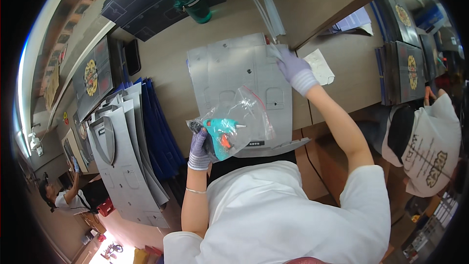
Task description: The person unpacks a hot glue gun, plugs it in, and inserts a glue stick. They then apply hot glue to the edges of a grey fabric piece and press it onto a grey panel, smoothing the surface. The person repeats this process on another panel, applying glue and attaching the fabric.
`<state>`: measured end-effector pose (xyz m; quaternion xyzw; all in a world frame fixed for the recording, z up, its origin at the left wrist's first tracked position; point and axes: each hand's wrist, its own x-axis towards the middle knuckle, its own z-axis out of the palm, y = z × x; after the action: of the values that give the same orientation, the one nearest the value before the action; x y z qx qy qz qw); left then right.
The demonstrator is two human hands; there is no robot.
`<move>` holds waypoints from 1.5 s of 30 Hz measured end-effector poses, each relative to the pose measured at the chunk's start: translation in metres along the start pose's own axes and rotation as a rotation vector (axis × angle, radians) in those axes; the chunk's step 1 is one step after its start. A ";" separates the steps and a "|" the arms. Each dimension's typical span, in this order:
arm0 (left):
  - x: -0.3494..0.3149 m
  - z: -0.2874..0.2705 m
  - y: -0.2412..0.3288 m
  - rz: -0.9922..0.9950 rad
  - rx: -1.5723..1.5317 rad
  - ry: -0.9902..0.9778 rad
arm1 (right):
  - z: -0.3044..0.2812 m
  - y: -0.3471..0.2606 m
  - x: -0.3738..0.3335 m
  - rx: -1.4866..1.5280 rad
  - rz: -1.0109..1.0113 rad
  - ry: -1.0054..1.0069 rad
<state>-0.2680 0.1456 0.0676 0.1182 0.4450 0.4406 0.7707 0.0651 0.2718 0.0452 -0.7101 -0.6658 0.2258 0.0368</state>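
Note:
My left hand (pixel 199 147), in a purple-and-white striped glove, is closed round a teal hot glue gun (pixel 221 128) with an orange trigger. A clear zip bag (pixel 250 112) with a red seal line wraps the gun. Under it lies a stack of grey flat bag panels (pixel 224 68) with printed pocket outlines. At the stack's far right corner, my gloved right hand (pixel 295 70), slightly blurred, has its fingers closed on the near end of a thin grey strip (pixel 262 13). More grey strips (pixel 273 7) lie beside that one.
A green bottle (pixel 196 7) stands at the back before dark printed panels (pixel 156 2). Grey handled bags (pixel 124 151) and blue ones (pixel 159 132) lean at the left, near a black phone (pixel 131 57). White paper (pixel 320 67) lies right. Co-workers (pixel 425 142) are on both sides.

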 end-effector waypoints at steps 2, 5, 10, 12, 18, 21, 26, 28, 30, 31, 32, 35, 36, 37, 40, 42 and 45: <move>0.005 -0.005 0.000 0.033 0.001 0.024 | 0.005 -0.024 0.053 -0.058 0.047 0.056; 0.005 -0.002 0.010 0.070 -0.012 0.041 | 0.041 -0.005 0.143 -0.100 0.138 0.219; 0.009 0.000 0.025 0.173 -0.046 0.006 | 0.057 0.010 0.174 -0.335 0.229 0.291; 0.013 -0.002 0.036 0.171 0.039 -0.055 | 0.043 -0.006 0.146 -0.485 0.148 0.369; 0.035 -0.030 0.042 0.252 0.078 -0.069 | -0.056 -0.069 -0.009 0.932 -0.321 -0.256; 0.036 -0.009 0.052 0.215 0.142 -0.108 | -0.054 -0.086 -0.046 1.060 -0.295 -0.375; 0.052 0.001 0.049 0.130 0.351 -0.155 | -0.052 -0.098 -0.054 1.045 -0.236 -0.510; 0.050 0.015 0.047 0.139 0.398 -0.143 | -0.054 -0.101 -0.056 0.901 -0.210 -0.541; 0.042 0.032 0.063 0.057 0.603 -0.168 | -0.046 -0.089 -0.056 0.957 -0.231 -0.674; 0.042 0.035 0.065 0.059 0.645 -0.153 | -0.043 -0.087 -0.057 0.982 -0.239 -0.746; 0.044 0.039 0.064 0.061 0.686 -0.139 | -0.041 -0.087 -0.058 1.071 -0.154 -0.783; 0.045 0.046 0.063 0.126 0.671 -0.223 | -0.033 -0.089 -0.070 1.032 -0.133 -0.698; 0.045 0.048 0.065 0.123 0.625 -0.279 | -0.025 -0.088 -0.071 1.042 -0.138 -0.668; 0.045 0.052 0.068 0.119 0.577 -0.336 | -0.019 -0.089 -0.071 1.050 -0.143 -0.638; 0.048 0.054 0.074 0.105 0.325 -0.180 | -0.033 -0.086 -0.079 1.185 -0.142 -0.556; 0.058 0.040 0.080 0.189 0.262 -0.152 | -0.046 -0.077 -0.086 1.217 -0.139 -0.496; 0.068 0.027 0.088 0.288 0.154 -0.038 | -0.054 -0.046 -0.086 1.247 -0.157 -0.347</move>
<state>-0.2820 0.2556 0.0942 0.2481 0.4411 0.5088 0.6964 0.0415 0.2075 0.1336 -0.4578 -0.4561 0.6780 0.3503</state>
